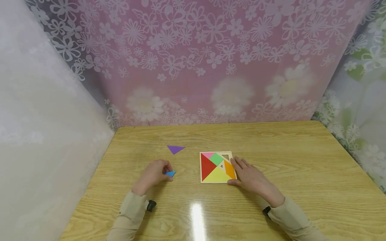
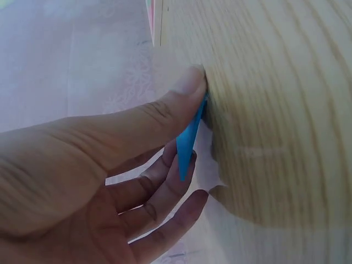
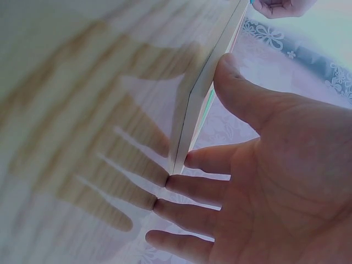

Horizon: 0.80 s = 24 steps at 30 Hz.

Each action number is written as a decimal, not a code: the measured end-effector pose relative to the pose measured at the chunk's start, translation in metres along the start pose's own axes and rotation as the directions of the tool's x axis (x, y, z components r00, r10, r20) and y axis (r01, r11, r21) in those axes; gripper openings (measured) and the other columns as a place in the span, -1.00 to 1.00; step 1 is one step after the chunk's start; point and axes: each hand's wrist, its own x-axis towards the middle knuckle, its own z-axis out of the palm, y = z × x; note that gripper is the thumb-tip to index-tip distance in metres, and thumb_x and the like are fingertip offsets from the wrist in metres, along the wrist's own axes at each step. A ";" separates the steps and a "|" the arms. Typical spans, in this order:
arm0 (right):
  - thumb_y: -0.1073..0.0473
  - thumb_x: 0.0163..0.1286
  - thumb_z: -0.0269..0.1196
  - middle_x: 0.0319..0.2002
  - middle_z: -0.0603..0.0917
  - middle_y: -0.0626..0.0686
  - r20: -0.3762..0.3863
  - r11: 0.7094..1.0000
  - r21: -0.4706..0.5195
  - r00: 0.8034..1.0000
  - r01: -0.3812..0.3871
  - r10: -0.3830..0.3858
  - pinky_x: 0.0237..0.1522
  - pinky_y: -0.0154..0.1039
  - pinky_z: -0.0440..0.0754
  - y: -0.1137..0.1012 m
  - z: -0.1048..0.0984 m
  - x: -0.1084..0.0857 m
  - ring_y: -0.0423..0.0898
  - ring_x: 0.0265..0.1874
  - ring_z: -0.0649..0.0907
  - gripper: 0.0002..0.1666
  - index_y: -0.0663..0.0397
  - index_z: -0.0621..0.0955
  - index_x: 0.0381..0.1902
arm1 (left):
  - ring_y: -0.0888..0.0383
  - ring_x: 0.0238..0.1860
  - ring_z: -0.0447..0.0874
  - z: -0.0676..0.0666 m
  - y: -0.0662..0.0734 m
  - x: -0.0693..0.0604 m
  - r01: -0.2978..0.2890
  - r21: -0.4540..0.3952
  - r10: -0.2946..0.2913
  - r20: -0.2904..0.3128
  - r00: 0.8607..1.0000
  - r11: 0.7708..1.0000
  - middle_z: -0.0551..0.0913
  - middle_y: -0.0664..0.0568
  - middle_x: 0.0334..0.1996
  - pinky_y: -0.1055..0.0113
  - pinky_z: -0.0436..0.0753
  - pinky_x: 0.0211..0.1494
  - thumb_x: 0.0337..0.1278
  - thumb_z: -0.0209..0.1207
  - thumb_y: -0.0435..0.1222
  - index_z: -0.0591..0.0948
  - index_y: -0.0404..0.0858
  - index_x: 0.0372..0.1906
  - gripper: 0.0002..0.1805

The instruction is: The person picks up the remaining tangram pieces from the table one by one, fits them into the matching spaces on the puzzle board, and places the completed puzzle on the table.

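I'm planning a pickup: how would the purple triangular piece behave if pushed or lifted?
The purple triangular piece lies flat on the glossy wood-grain table, so it would probably slide rather than tip. Its straight edges make rolling unlikely. Smaller than the left hand, it is likely light.

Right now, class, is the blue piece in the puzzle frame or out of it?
Out: in the head view, the left hand pinches the blue piece, well apart from the puzzle frame.
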 end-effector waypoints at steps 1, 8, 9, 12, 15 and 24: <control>-0.19 0.37 0.32 0.44 0.30 0.46 0.000 1.000 0.000 1.000 0.001 -0.001 0.29 0.35 0.39 0.000 0.000 0.000 0.44 0.38 0.35 0.01 0.43 0.29 0.47 | 0.27 -0.41 0.53 0.000 0.000 0.000 -0.001 0.000 0.001 0.000 1.000 1.000 0.64 0.13 -0.48 0.31 0.58 -0.24 -0.11 0.56 -0.33 0.68 -0.22 -0.38 -0.76; -0.17 0.37 0.32 0.43 0.30 0.46 -0.003 1.000 0.003 1.000 0.002 -0.002 0.30 0.32 0.38 0.000 0.001 0.000 0.44 0.38 0.35 0.00 0.44 0.29 0.46 | 0.28 -0.40 0.58 0.002 0.000 0.002 -0.012 -0.033 0.012 -0.017 1.000 0.999 0.69 0.14 -0.44 0.29 0.62 -0.23 0.07 0.46 -0.29 0.65 -0.16 -0.42 -0.84; -0.18 0.36 0.32 0.43 0.30 0.47 -0.003 1.000 0.002 1.000 0.004 -0.004 0.31 0.32 0.38 0.001 0.001 0.000 0.45 0.38 0.35 0.00 0.44 0.29 0.46 | 0.28 -0.40 0.58 0.002 0.000 0.003 -0.015 -0.043 0.014 -0.021 1.000 0.999 0.70 0.14 -0.43 0.28 0.62 -0.22 0.08 0.45 -0.28 0.65 -0.15 -0.41 -0.85; -0.17 0.37 0.32 0.43 0.30 0.47 0.005 1.000 0.007 1.000 0.004 -0.004 0.33 0.29 0.37 0.001 0.001 0.000 0.45 0.38 0.35 0.00 0.44 0.28 0.47 | 0.27 -0.38 0.63 0.002 0.003 0.005 -0.034 -0.082 0.031 -0.037 0.999 0.996 0.73 0.14 -0.41 0.26 0.65 -0.20 0.10 0.44 -0.27 0.70 -0.13 -0.37 -0.90; -0.17 0.38 0.31 0.43 0.29 0.48 0.008 1.000 0.008 1.000 0.005 -0.005 0.34 0.29 0.36 0.001 0.001 -0.001 0.45 0.38 0.34 0.00 0.45 0.28 0.47 | 0.27 -0.34 0.66 0.003 0.007 0.009 -0.070 -0.103 0.064 -0.055 0.996 0.992 0.75 0.18 -0.38 0.26 0.67 -0.16 0.11 0.43 -0.25 0.76 -0.10 -0.33 -0.94; -0.19 0.36 0.32 0.43 0.30 0.48 0.004 1.000 -0.002 1.000 0.004 -0.004 0.34 0.28 0.36 0.001 0.000 0.001 0.45 0.38 0.34 0.01 0.45 0.28 0.46 | 0.30 -0.41 0.62 0.011 0.020 0.023 -0.124 -0.060 0.119 -0.079 0.990 0.991 0.71 0.20 -0.45 0.36 0.61 -0.26 0.14 0.43 -0.20 0.76 -0.06 -0.35 -0.94</control>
